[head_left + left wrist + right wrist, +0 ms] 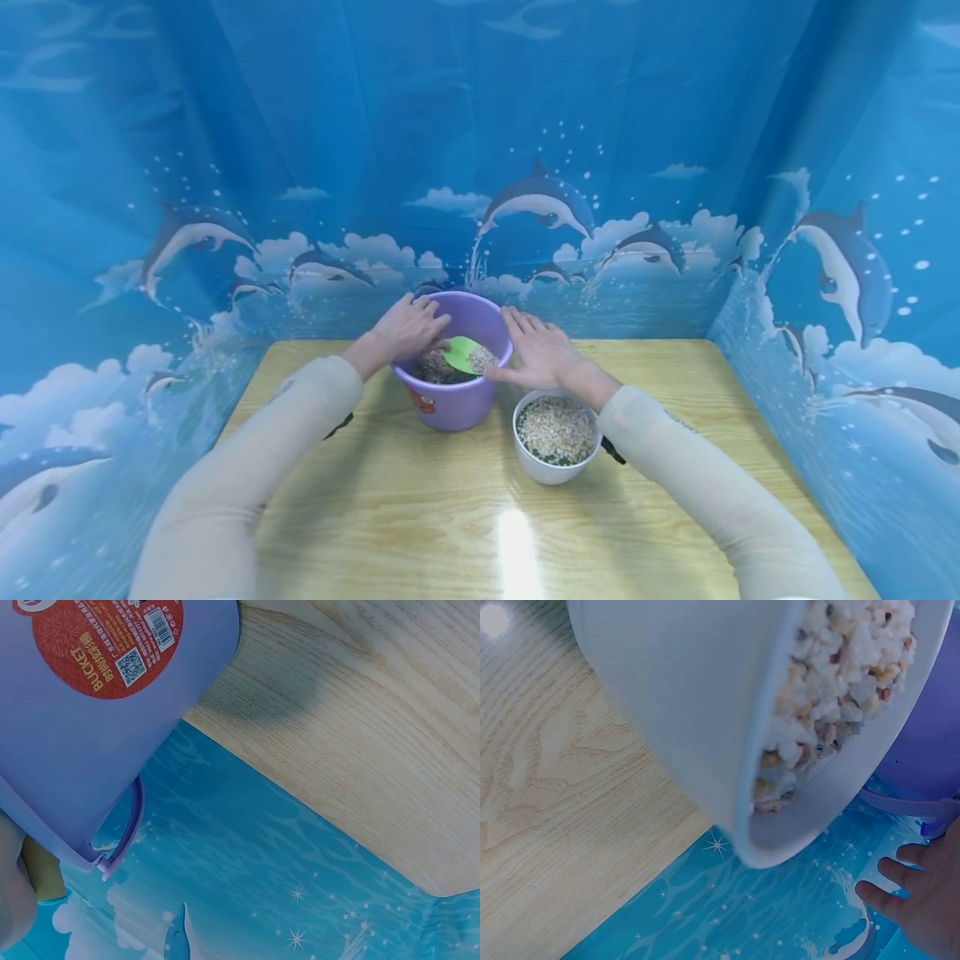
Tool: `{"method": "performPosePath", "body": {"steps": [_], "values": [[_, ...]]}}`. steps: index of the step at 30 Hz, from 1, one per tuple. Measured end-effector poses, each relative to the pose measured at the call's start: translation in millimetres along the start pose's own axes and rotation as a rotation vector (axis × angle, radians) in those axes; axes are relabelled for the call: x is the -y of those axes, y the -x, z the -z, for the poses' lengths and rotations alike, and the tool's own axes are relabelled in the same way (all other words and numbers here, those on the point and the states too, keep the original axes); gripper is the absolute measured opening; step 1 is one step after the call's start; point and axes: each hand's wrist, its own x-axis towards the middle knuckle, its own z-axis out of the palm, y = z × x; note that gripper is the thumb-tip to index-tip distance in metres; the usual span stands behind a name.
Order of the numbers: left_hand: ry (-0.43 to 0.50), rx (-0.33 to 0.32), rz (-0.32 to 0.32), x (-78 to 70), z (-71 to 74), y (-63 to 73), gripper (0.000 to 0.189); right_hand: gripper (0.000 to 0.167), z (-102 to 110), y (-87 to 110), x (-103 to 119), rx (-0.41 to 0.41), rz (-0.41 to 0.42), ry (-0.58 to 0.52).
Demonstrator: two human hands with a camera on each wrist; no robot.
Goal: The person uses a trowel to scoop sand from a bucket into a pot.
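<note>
1. One green scoop, bearing pale gravel, lies inside the purple bucket; the left hand pinches its left end, fingers partly hidden.
2. The right hand, fingers extended and grasping nothing, touches the bucket's right rim.
3. The bucket, its wall surrounding the scoop, stands near the far edge of the surface; a gravel-filled white pot stands just beside it, nearer the front edge.
</note>
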Motion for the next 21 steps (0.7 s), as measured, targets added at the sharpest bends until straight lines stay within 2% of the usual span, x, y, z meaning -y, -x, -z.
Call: {"method": "performPosePath", "body": {"steps": [14,21], "values": [[0.028,-0.032,0.030,5.3,3.9,8.8,0.045,0.118,-1.3,-1.6,-0.8,0.000,0.007,-0.001],[0.074,-0.038,0.045,10.0,4.5,15.0,0.042,0.118,-1.2,-1.5,-0.6,0.001,0.005,-0.003]]}}
